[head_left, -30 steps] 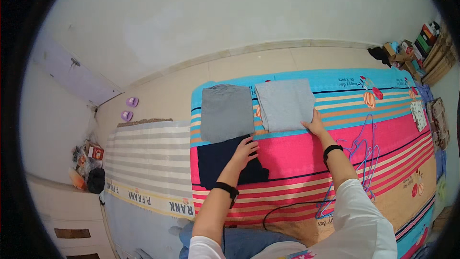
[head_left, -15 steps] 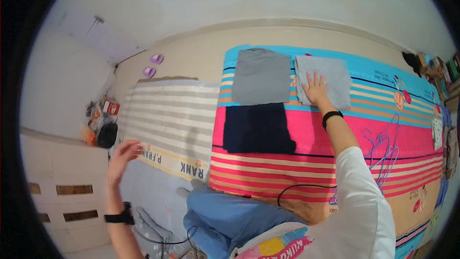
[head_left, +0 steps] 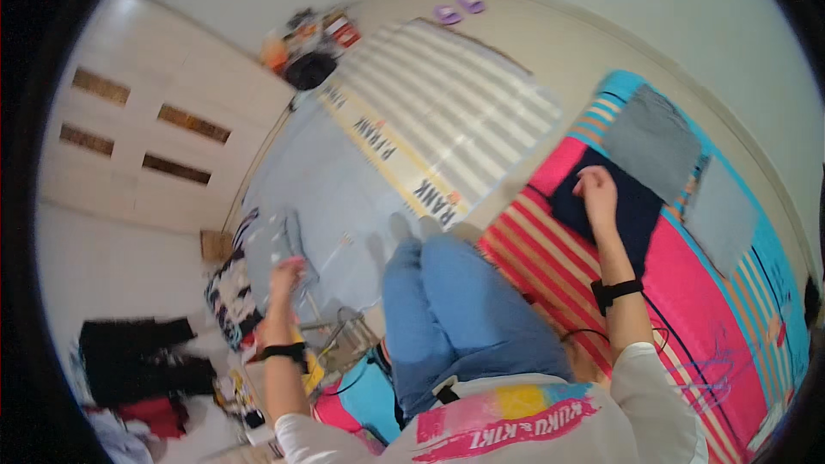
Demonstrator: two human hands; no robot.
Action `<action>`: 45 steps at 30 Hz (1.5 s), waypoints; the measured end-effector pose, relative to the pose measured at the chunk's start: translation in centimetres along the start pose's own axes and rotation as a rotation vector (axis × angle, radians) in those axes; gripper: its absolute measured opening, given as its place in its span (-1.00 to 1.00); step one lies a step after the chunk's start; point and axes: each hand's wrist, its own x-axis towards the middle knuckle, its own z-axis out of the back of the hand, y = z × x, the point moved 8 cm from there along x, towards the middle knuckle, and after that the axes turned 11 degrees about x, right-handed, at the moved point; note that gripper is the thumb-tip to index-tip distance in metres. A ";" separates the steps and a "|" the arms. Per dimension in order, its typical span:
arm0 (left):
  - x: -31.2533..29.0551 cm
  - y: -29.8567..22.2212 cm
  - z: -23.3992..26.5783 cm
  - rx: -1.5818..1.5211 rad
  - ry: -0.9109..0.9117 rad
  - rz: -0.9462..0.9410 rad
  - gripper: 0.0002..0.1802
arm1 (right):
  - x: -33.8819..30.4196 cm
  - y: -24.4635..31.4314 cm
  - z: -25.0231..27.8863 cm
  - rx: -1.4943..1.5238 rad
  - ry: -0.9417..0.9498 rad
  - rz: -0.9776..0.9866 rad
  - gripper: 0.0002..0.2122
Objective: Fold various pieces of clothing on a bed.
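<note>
- Navy folded cloth [head_left: 638, 213] lies flat on the striped bedspread [head_left: 675, 292]; I judge its folding done.
- Grey cloth [head_left: 655, 144] and pale grey cloth [head_left: 724, 215] lie flat beyond it, looking finished to me too.
- Right hand [head_left: 597, 189] is over the navy one, fingers loosely bent, gripping nothing; my feed can't confirm contact.
- Left hand [head_left: 288, 277], well apart from the right, is blurred near a blue-grey garment [head_left: 266, 245]; I can't tell its grip.
- That garment and the patterned clothes [head_left: 230, 294] look unfolded to me.

Home, apparently bedroom: bright striped bedding [head_left: 679, 283], folded clothes [head_left: 655, 144], purple slippers [head_left: 448, 15] on pale floor [head_left: 554, 47].
</note>
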 end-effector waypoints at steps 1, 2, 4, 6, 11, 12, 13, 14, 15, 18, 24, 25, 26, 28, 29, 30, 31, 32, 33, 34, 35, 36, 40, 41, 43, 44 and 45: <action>0.3 2.7 -6.3 -0.239 0.077 0.063 -0.74 | -1.1 -2.2 -3.6 -0.136 0.102 -0.167 -0.79; 0.3 3.3 -12.4 -0.293 0.175 0.100 -0.74 | -1.5 -5.2 -5.1 -0.071 0.062 -0.329 -0.78; 1.2 5.8 -17.6 -0.258 0.177 0.216 -0.74 | -3.0 -11.6 -9.5 -0.024 0.051 -0.511 -0.76; 3.9 7.9 -20.3 -0.299 0.145 0.263 -0.75 | -3.6 -17.1 -13.9 -0.026 0.068 -0.630 -0.75; 18.2 14.3 -24.5 -0.330 0.131 0.255 -0.76 | 1.5 -25.3 -23.2 -0.311 0.282 -0.681 -0.72; 21.8 15.2 -24.3 -0.326 0.153 0.255 -0.78 | 3.3 -26.4 -25.4 -0.244 0.246 -0.720 -0.72; 26.0 15.8 -23.0 -0.300 0.158 0.253 -0.80 | 3.9 -26.0 -29.1 -0.185 0.155 -0.737 -0.69; 29.6 14.9 -22.3 -0.329 0.107 0.252 -0.80 | 5.5 -24.9 -32.4 -0.232 0.145 -0.627 -0.67; 32.7 14.0 -21.0 -0.541 0.033 0.268 -0.82 | 7.1 -24.6 -36.8 -0.201 0.190 -0.705 -0.65; 32.2 10.8 -22.7 -0.802 0.052 0.370 -0.82 | 9.5 -20.0 -42.2 -0.156 0.276 -0.560 -0.71; 21.4 13.5 -16.0 -0.898 0.050 0.658 -0.84 | 5.5 -14.0 -51.9 -0.289 0.359 -0.921 -0.74; 19.4 12.0 -13.7 -0.915 0.034 0.690 -0.85 | 6.0 -10.7 -54.9 -0.341 0.415 -0.856 -0.75; 17.5 10.4 -10.8 -0.934 0.003 0.725 -0.86 | 6.2 -7.4 -58.2 -0.387 0.483 -0.791 -0.77; 15.3 6.5 -4.9 -1.009 -0.146 0.688 -0.84 | 4.6 -1.1 -66.8 -0.296 0.607 -0.779 -0.76; 14.3 5.3 -1.6 -1.051 -0.234 0.685 -0.82 | 2.9 2.5 -71.3 -0.237 0.678 -0.799 -0.77; 14.3 3.5 1.4 -1.122 -0.303 0.605 -0.81 | 2.0 4.4 -74.8 -0.179 0.795 -0.779 -0.76; 14.9 2.3 4.1 -1.184 -0.381 0.526 -0.81 | 0.9 5.6 -77.9 -0.172 0.881 -0.769 -0.76; 15.9 1.9 6.1 -1.180 -0.373 0.455 -0.81 | 0.0 6.2 -80.0 -0.241 0.914 -0.728 -0.76; 17.3 1.1 8.1 -1.175 -0.364 0.383 -0.81 | -0.8 6.9 -82.1 -0.312 0.944 -0.675 -0.77; 18.9 -0.2 10.5 -1.120 -0.347 0.357 -0.81 | -1.6 6.8 -83.6 -0.391 0.928 -0.674 -0.78; 20.0 -1.0 12.8 -1.061 -0.326 0.343 -0.82 | -3.4 7.0 -85.4 -0.436 1.000 -0.711 -0.80; 20.2 -1.9 15.3 -1.081 -0.330 0.304 -0.82 | -5.7 7.0 -86.9 -0.512 1.085 -0.719 -0.81; 20.9 0.3 22.3 -1.112 -0.285 0.175 -0.81 | -14.3 3.6 -93.3 -0.761 1.587 -0.366 -0.84; 20.8 0.6 24.4 -1.112 -0.312 0.163 -0.81 | -17.0 3.1 -95.0 -0.761 1.625 -0.373 -0.83; 19.6 1.1 26.9 -1.054 -0.238 0.159 -0.81 | -21.7 3.0 -99.0 -0.739 1.695 -0.374 -0.81; 18.6 1.7 28.3 -1.046 -0.269 0.162 -0.81 | -24.1 3.6 -100.5 -0.684 1.771 -0.472 -0.82; 17.7 2.5 29.0 -1.109 -0.261 0.227 -0.81 | -26.3 3.9 -102.2 -0.627 1.843 -0.573 -0.83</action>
